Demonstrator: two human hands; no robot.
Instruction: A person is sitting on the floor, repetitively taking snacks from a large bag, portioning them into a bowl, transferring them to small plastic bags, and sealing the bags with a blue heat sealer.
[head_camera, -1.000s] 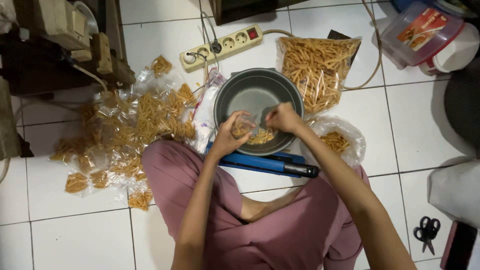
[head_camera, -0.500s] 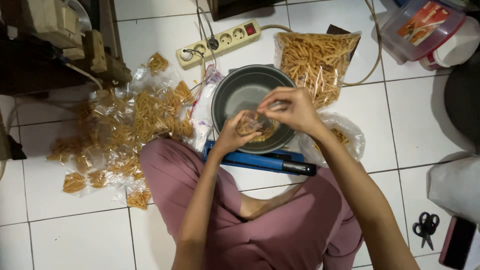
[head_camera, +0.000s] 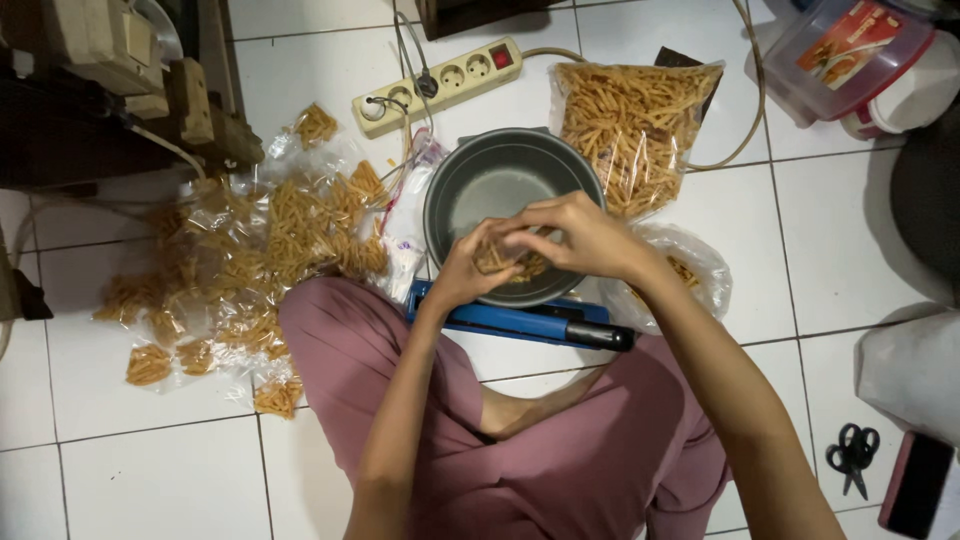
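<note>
Your left hand (head_camera: 468, 272) and right hand (head_camera: 580, 235) meet over near rim of bowl (head_camera: 470, 190), small snack bag (head_camera: 508, 262) pinched between them. Bowl sits on floor directly ahead of your crossed legs. Sealer bar (head_camera: 520, 322) lies between bowl and your knees. Heap of filled small bags (head_camera: 250, 250) spreads to your left. Large snack bag (head_camera: 632, 125) lies behind bowl, to right. Power strip (head_camera: 440, 75) lies behind bowl, to left. Scissors (head_camera: 853, 455) lie far right, beside your right knee.
</note>
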